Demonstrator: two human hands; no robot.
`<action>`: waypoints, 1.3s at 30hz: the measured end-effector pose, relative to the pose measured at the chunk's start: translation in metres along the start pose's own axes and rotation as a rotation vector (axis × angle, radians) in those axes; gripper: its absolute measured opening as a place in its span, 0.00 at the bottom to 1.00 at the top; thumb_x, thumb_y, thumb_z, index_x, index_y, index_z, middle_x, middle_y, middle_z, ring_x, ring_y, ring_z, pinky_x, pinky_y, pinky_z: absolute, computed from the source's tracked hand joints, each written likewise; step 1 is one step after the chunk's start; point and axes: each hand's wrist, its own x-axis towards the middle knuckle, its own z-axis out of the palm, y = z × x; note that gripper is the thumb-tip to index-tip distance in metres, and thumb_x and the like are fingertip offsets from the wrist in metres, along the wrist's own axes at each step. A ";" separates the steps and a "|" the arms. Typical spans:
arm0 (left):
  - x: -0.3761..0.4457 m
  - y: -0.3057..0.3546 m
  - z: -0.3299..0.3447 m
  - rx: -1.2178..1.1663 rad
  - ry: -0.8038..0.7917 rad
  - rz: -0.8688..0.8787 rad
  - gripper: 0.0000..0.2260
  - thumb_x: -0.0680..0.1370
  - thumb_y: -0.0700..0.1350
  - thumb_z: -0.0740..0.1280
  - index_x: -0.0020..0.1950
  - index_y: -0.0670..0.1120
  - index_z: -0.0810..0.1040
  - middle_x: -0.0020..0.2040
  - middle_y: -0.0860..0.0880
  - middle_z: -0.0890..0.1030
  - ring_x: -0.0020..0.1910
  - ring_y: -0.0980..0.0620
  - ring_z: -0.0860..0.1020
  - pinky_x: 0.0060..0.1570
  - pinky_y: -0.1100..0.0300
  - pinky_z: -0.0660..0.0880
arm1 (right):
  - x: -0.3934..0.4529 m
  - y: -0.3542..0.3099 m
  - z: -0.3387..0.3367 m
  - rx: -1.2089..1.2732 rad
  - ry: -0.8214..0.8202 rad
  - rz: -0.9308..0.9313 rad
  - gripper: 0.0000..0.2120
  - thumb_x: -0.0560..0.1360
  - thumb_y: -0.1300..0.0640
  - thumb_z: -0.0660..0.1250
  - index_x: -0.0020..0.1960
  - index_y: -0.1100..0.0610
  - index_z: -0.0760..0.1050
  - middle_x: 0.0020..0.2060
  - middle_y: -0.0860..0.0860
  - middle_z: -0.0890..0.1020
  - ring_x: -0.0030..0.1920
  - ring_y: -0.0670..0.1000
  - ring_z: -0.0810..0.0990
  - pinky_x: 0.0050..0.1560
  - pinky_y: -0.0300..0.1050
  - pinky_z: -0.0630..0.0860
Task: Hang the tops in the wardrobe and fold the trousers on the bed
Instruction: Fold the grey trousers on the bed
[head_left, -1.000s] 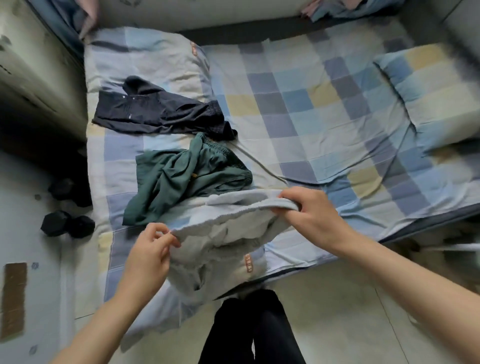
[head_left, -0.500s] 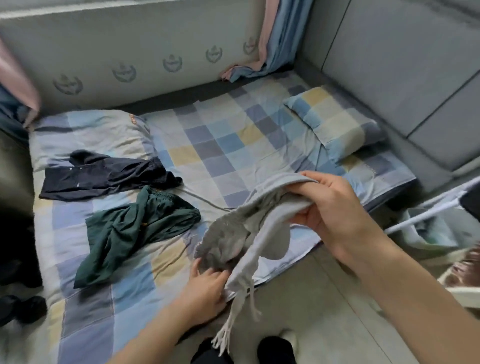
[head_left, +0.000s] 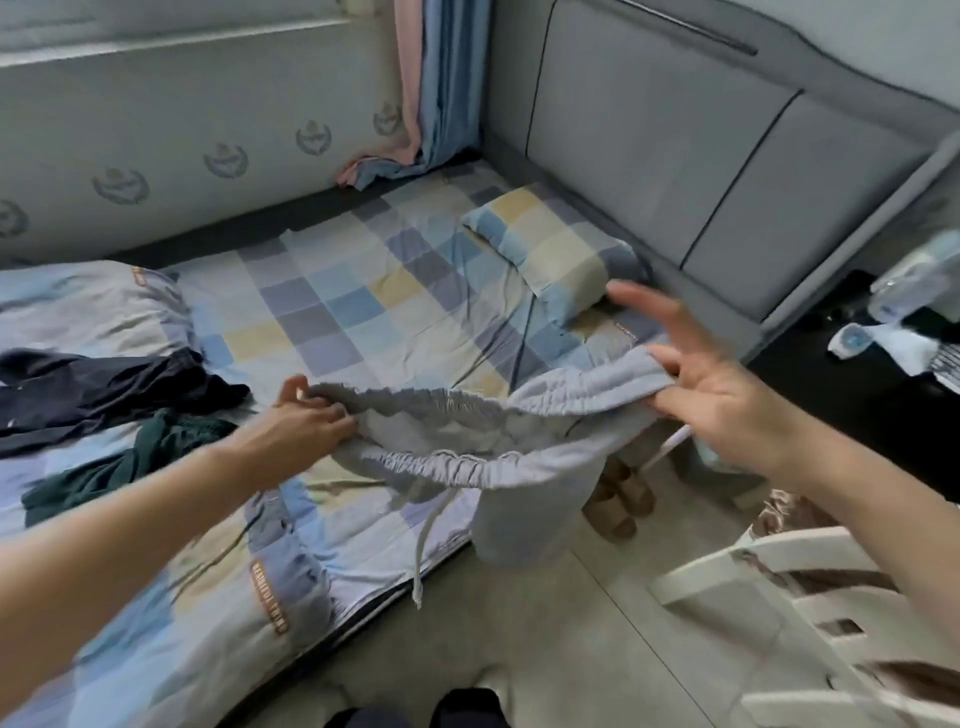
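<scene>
Light grey trousers (head_left: 524, 431) with an elastic waistband and a dangling drawstring hang stretched between my hands over the bed's near edge. My left hand (head_left: 306, 421) grips the waistband's left end. My right hand (head_left: 701, 384) pinches the other end between thumb and a lower finger, with the remaining fingers spread out. One leg hangs down toward the floor. A dark navy garment (head_left: 104, 395) and a dark green garment (head_left: 130, 457) lie crumpled on the bed (head_left: 363, 291) at the left.
A checked pillow (head_left: 550, 260) lies by the grey padded headboard (head_left: 675, 156). A second pillow (head_left: 83, 306) sits at the left. Slippers (head_left: 618, 499) stand on the floor by the bed. A white chair (head_left: 810, 597) is at the right, a dark side table (head_left: 852, 395) behind it.
The bunched trousers have been pulled open by the waistband. My left hand moved up and left, my right hand moved right and spread its fingers. The view swung right.
</scene>
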 end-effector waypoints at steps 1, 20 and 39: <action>0.009 -0.008 -0.008 -0.009 0.059 0.004 0.06 0.71 0.37 0.64 0.37 0.44 0.81 0.33 0.48 0.80 0.35 0.50 0.83 0.52 0.50 0.59 | -0.005 0.008 -0.006 -0.141 -0.123 -0.035 0.43 0.73 0.77 0.53 0.72 0.34 0.59 0.65 0.48 0.75 0.62 0.49 0.74 0.67 0.45 0.68; 0.151 -0.141 -0.005 0.081 0.163 -0.125 0.09 0.81 0.53 0.61 0.44 0.51 0.73 0.33 0.53 0.81 0.34 0.51 0.83 0.71 0.53 0.45 | 0.062 0.121 -0.120 -0.991 -0.447 -0.115 0.29 0.77 0.58 0.54 0.74 0.37 0.56 0.55 0.46 0.79 0.52 0.48 0.77 0.53 0.43 0.72; 0.239 -0.140 0.011 0.056 0.161 -0.292 0.12 0.74 0.55 0.66 0.41 0.49 0.84 0.53 0.48 0.79 0.60 0.45 0.76 0.59 0.40 0.63 | 0.223 0.219 -0.267 -1.010 0.046 -0.167 0.07 0.76 0.57 0.67 0.45 0.62 0.80 0.47 0.54 0.76 0.40 0.54 0.76 0.37 0.43 0.68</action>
